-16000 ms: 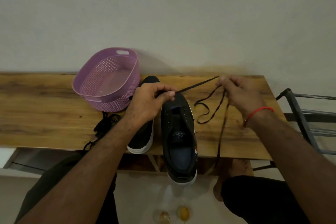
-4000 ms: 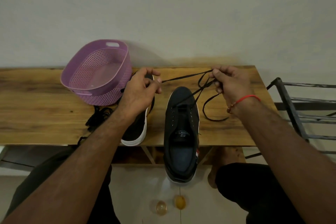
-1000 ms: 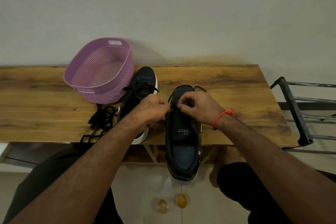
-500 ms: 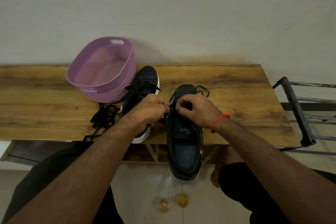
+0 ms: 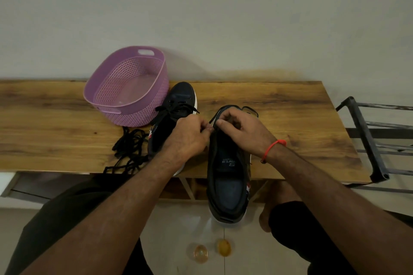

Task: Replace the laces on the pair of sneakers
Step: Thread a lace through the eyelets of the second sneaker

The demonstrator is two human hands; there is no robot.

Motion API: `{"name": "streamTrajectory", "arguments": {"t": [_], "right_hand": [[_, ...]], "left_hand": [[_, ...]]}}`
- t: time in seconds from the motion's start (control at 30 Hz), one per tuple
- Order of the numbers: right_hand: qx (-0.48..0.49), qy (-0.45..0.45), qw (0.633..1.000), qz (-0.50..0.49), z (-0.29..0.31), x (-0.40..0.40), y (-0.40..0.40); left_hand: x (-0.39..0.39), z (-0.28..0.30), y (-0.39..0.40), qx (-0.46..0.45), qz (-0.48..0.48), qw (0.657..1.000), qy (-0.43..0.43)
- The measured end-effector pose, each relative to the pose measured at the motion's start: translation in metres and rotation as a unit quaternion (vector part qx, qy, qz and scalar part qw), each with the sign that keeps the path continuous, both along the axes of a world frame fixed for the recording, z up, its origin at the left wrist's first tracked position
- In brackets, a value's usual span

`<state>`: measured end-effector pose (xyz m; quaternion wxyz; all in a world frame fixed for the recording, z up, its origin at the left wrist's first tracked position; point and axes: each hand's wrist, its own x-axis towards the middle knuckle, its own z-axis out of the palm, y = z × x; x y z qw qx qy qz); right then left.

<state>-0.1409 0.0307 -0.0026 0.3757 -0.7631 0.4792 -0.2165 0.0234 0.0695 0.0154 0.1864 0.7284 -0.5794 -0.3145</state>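
Two black sneakers with white soles lie on a wooden table (image 5: 290, 118). The right sneaker (image 5: 228, 181) hangs its heel over the front edge. My left hand (image 5: 190, 136) and my right hand (image 5: 241, 131) meet over its eyelets, each pinching the black lace (image 5: 212, 121); a loop of that lace (image 5: 250, 109) shows past the toe. The left sneaker (image 5: 176, 105) sits behind my left hand with a lace through its front eyelets. A pile of loose black laces (image 5: 127, 152) lies to its left.
A purple perforated basket (image 5: 127, 87) stands at the back left, touching the left sneaker. A dark metal rack (image 5: 368, 140) is at the table's right end. A wall rises just behind the table. My knees and the floor are below the front edge.
Sixteen and four seconds ago my hands held the lace stretched out above the sneaker. Over the last second both hands stay close together at the eyelets, with only small finger shifts.
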Motion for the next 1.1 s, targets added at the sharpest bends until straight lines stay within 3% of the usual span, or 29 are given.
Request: {"name": "streamTrajectory", "arguments": {"t": [0.2,0.3,0.4,0.5,0.67,0.73,0.8,0.87,0.97,1.03,1.1], "right_hand": [[0.003,0.071,0.997,0.035,0.004,0.001,0.003],[-0.011,0.109,0.993,0.039,0.005,0.004,0.004],[-0.006,0.151,0.987,0.048,0.006,0.006,0.005],[-0.021,0.178,0.983,0.042,0.004,0.005,0.005],[-0.04,0.197,0.979,0.029,0.003,0.005,0.003],[-0.041,0.213,0.976,0.033,0.004,0.004,0.003],[-0.035,0.226,0.973,0.042,0.005,0.002,0.002],[-0.028,0.229,0.972,0.047,0.006,-0.001,0.0],[-0.027,0.221,0.974,0.045,0.007,0.0,-0.001],[-0.029,0.219,0.974,0.045,0.006,0.001,-0.001],[-0.027,0.218,0.975,0.041,0.005,0.001,-0.001]], "left_hand": [[-0.004,0.004,-0.002,0.012,0.006,1.0,-0.015],[0.001,0.007,-0.006,-0.063,0.034,0.997,0.022],[0.005,0.016,-0.01,-0.113,0.113,0.971,0.18],[0.008,0.017,-0.013,-0.065,0.167,0.913,0.368],[-0.001,0.006,-0.011,-0.012,0.169,0.904,0.392],[0.001,0.009,-0.011,-0.045,0.134,0.931,0.336],[0.01,0.012,-0.011,-0.133,0.006,0.988,0.08],[0.016,0.016,-0.009,-0.118,-0.105,0.979,-0.126],[0.018,0.013,-0.005,0.058,-0.159,0.964,-0.204],[0.017,0.011,-0.005,0.023,-0.137,0.974,-0.182],[0.018,0.011,-0.008,-0.11,-0.048,0.987,-0.107]]}}
